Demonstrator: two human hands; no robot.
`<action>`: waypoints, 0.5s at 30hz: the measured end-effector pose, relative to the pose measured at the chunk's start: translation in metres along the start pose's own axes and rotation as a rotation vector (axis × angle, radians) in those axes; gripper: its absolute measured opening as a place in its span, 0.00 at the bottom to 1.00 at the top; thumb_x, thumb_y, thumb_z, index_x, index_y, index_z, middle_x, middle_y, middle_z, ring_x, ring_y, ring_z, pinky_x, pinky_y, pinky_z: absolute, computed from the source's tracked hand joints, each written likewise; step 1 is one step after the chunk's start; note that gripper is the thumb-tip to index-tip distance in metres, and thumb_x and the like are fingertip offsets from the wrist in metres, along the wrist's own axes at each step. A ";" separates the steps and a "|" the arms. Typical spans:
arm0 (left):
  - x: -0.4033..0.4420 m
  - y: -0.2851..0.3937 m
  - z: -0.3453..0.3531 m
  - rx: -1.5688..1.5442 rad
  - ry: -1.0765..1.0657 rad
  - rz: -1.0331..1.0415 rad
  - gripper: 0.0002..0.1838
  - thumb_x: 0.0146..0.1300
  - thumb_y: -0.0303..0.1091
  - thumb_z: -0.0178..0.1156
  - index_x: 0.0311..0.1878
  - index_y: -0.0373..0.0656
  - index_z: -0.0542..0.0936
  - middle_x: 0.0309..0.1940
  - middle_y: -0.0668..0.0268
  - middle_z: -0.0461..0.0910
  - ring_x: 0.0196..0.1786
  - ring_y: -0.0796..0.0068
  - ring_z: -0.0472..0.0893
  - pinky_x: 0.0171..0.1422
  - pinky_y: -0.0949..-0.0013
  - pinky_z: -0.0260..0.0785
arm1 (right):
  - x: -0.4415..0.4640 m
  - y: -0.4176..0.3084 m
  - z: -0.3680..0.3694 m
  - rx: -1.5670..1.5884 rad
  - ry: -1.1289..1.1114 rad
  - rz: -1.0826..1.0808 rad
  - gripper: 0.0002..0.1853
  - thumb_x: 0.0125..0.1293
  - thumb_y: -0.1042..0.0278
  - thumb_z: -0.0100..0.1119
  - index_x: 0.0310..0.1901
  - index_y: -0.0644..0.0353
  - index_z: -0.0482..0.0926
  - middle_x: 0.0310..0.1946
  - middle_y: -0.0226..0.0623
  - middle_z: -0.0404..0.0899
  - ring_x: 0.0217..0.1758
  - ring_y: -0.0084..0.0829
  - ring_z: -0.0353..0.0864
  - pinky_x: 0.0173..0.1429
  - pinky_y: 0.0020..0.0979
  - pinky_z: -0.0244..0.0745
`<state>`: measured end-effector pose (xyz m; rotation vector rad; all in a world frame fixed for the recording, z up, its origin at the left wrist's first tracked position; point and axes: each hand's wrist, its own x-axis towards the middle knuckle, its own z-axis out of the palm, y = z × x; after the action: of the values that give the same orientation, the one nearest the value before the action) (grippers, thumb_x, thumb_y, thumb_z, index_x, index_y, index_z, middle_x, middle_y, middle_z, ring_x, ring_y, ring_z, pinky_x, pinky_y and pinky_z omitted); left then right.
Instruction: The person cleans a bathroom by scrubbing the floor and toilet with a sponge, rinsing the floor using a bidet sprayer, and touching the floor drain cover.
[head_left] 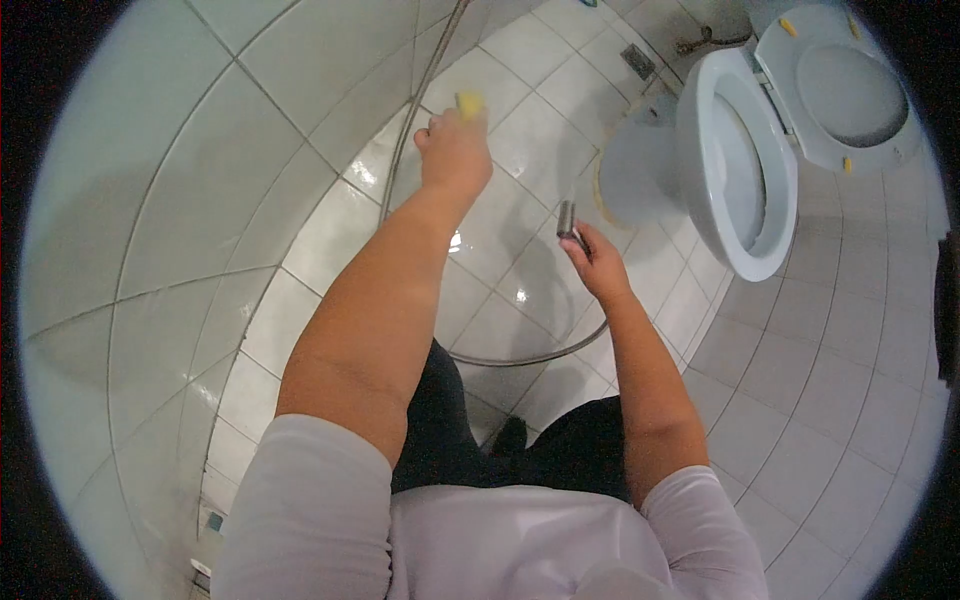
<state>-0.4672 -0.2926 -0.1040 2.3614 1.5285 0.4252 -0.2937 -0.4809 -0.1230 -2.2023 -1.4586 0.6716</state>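
Note:
My left hand (457, 150) is stretched far forward over the tiled floor, close to the left wall, with its fingers closed round a yellow sponge (470, 104). Blur softens the sponge and fingertips. Nearer to me and to the right, my right hand (597, 262) grips a small metal spray head (567, 219), which points away from me. A grey metal hose (520, 361) curves across the floor below my hands, and another stretch of it runs up along the left wall beside my left forearm.
A white toilet (740, 170) with its lid (850, 90) raised stands at the right. A floor drain (637, 62) lies near the back wall. Tiled walls (190, 220) rise on the left. My foot shows between my dark-clothed legs.

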 end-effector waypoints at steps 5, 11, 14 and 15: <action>-0.001 0.002 0.001 0.003 -0.027 0.007 0.22 0.51 0.29 0.48 0.53 0.51 0.71 0.42 0.56 0.70 0.45 0.57 0.70 0.49 0.51 0.58 | -0.001 0.002 -0.006 -0.025 -0.008 -0.011 0.25 0.56 0.49 0.54 0.49 0.58 0.70 0.43 0.45 0.74 0.45 0.41 0.75 0.48 0.33 0.69; -0.002 0.002 0.009 0.012 0.004 0.043 0.18 0.53 0.27 0.48 0.50 0.48 0.71 0.39 0.58 0.68 0.45 0.58 0.68 0.47 0.56 0.55 | 0.005 -0.020 -0.008 0.009 0.025 0.002 0.24 0.55 0.54 0.58 0.49 0.62 0.70 0.41 0.45 0.75 0.43 0.37 0.75 0.47 0.29 0.69; -0.003 0.000 0.012 0.005 0.050 0.058 0.18 0.53 0.28 0.47 0.49 0.47 0.71 0.39 0.58 0.68 0.44 0.58 0.68 0.46 0.56 0.55 | 0.012 -0.019 -0.005 0.030 -0.076 -0.034 0.24 0.55 0.55 0.58 0.49 0.62 0.70 0.42 0.45 0.75 0.44 0.36 0.75 0.47 0.29 0.69; -0.002 0.001 0.010 0.005 0.049 0.059 0.18 0.53 0.28 0.47 0.49 0.47 0.71 0.39 0.58 0.68 0.44 0.58 0.68 0.46 0.56 0.55 | 0.013 -0.024 -0.005 0.027 -0.162 -0.105 0.24 0.55 0.55 0.59 0.49 0.62 0.70 0.42 0.45 0.75 0.44 0.36 0.76 0.47 0.28 0.69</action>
<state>-0.4637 -0.2959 -0.1133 2.4225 1.4853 0.4963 -0.3037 -0.4605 -0.1073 -2.0757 -1.6223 0.8445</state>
